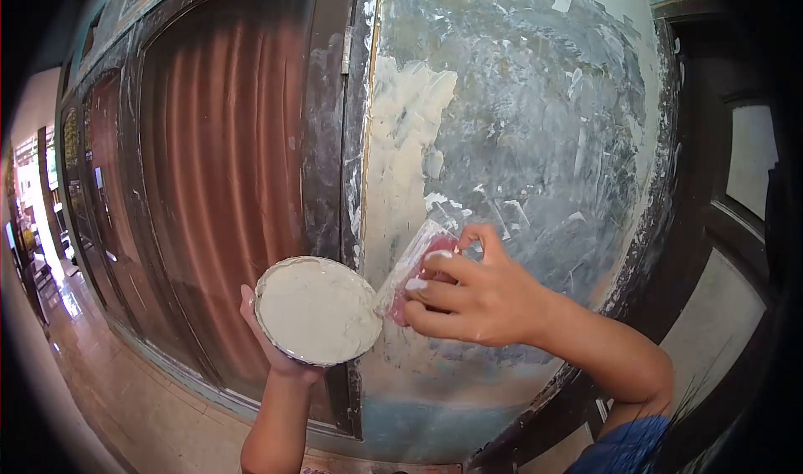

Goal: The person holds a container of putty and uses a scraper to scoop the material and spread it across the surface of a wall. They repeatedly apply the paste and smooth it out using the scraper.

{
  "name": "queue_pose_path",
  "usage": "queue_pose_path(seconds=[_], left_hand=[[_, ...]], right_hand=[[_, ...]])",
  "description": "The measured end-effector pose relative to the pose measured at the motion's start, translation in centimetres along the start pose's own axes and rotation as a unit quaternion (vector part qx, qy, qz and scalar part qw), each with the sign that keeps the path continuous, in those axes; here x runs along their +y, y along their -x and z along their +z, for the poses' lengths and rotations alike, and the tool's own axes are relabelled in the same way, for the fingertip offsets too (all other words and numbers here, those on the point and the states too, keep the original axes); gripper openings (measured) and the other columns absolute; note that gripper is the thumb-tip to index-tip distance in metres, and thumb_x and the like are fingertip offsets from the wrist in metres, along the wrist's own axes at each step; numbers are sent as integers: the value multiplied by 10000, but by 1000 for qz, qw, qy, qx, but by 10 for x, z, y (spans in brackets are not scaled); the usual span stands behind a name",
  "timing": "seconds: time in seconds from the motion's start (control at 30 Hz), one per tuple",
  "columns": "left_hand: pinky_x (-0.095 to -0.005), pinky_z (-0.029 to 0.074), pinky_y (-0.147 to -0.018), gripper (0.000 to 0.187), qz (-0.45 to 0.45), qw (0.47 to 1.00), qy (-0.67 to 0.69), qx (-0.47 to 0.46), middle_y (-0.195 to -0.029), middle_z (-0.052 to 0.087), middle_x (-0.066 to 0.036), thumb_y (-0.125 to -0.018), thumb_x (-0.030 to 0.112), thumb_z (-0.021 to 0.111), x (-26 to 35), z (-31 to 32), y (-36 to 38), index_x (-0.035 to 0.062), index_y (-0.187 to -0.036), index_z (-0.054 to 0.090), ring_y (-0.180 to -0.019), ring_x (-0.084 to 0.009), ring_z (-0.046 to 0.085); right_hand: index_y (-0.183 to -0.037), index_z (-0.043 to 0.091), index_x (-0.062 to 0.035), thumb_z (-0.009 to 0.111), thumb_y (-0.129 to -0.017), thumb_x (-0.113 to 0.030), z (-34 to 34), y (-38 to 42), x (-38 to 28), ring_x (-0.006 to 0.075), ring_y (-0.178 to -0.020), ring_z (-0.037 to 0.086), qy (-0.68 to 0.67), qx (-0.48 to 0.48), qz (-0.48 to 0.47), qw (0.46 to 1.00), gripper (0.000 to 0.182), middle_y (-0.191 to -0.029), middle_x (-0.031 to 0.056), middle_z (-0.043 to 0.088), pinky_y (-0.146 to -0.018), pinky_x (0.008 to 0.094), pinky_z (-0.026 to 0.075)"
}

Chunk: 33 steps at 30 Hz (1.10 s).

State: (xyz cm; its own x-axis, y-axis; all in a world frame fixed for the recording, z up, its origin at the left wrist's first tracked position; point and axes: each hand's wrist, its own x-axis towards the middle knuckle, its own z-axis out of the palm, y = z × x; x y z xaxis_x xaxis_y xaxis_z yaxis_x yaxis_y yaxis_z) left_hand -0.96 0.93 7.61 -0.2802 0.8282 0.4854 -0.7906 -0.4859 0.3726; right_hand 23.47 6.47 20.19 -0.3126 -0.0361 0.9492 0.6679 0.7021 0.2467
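Observation:
My left hand (276,353) holds up a round metal plate (316,309) covered with white putty, fingers behind its lower edge. My right hand (478,294) grips a pink plastic scraper (418,269), smeared white, its blade resting against the plate's right rim and close to the wall. The wall panel (519,131) in front is grey and patchy, with a band of fresh white putty (401,164) running down its left side beside the door frame.
A dark wooden door frame (330,114) with a brown curtain (222,156) behind glass stands to the left. A tiled floor (125,390) stretches away at the lower left. Another dark frame (711,206) borders the wall on the right.

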Motion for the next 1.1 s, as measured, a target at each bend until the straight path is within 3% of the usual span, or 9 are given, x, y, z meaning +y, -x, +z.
queue_pose_path(seconds=[0.23, 0.33, 1.1], left_hand=[[-473, 534, -1008, 854, -11, 999, -20, 32, -1356, 640, -122, -977, 777, 289, -5, 1, 5, 87, -1380, 590, -1209, -317, 635], [-485, 561, -983, 828, -10, 1000, -5, 24, -1330, 667, -112, -966, 783, 356, -8, 4, 6, 99, -1345, 629, -1168, -320, 665], [-501, 564, -986, 876, -47, 998, 31, -4, -1346, 656, -129, -947, 817, 353, -19, -2, 16, 90, -1357, 619, -1195, -336, 653]], right_hand=[[-1043, 641, -109, 729, -910, -226, -17, 11, -9, 321, -947, 553, 2, -8, 13, 1000, 198, -993, 64, 692, -869, 468, 356], [-1044, 640, -107, 730, -910, -230, -19, 13, -10, 321, -948, 553, 4, -11, 18, 1000, 203, -994, 66, 690, -869, 468, 357], [-1049, 636, -88, 735, -914, -262, -14, 12, -2, 325, -956, 558, 4, -21, 41, 999, 241, -1007, 81, 678, -869, 470, 363]])
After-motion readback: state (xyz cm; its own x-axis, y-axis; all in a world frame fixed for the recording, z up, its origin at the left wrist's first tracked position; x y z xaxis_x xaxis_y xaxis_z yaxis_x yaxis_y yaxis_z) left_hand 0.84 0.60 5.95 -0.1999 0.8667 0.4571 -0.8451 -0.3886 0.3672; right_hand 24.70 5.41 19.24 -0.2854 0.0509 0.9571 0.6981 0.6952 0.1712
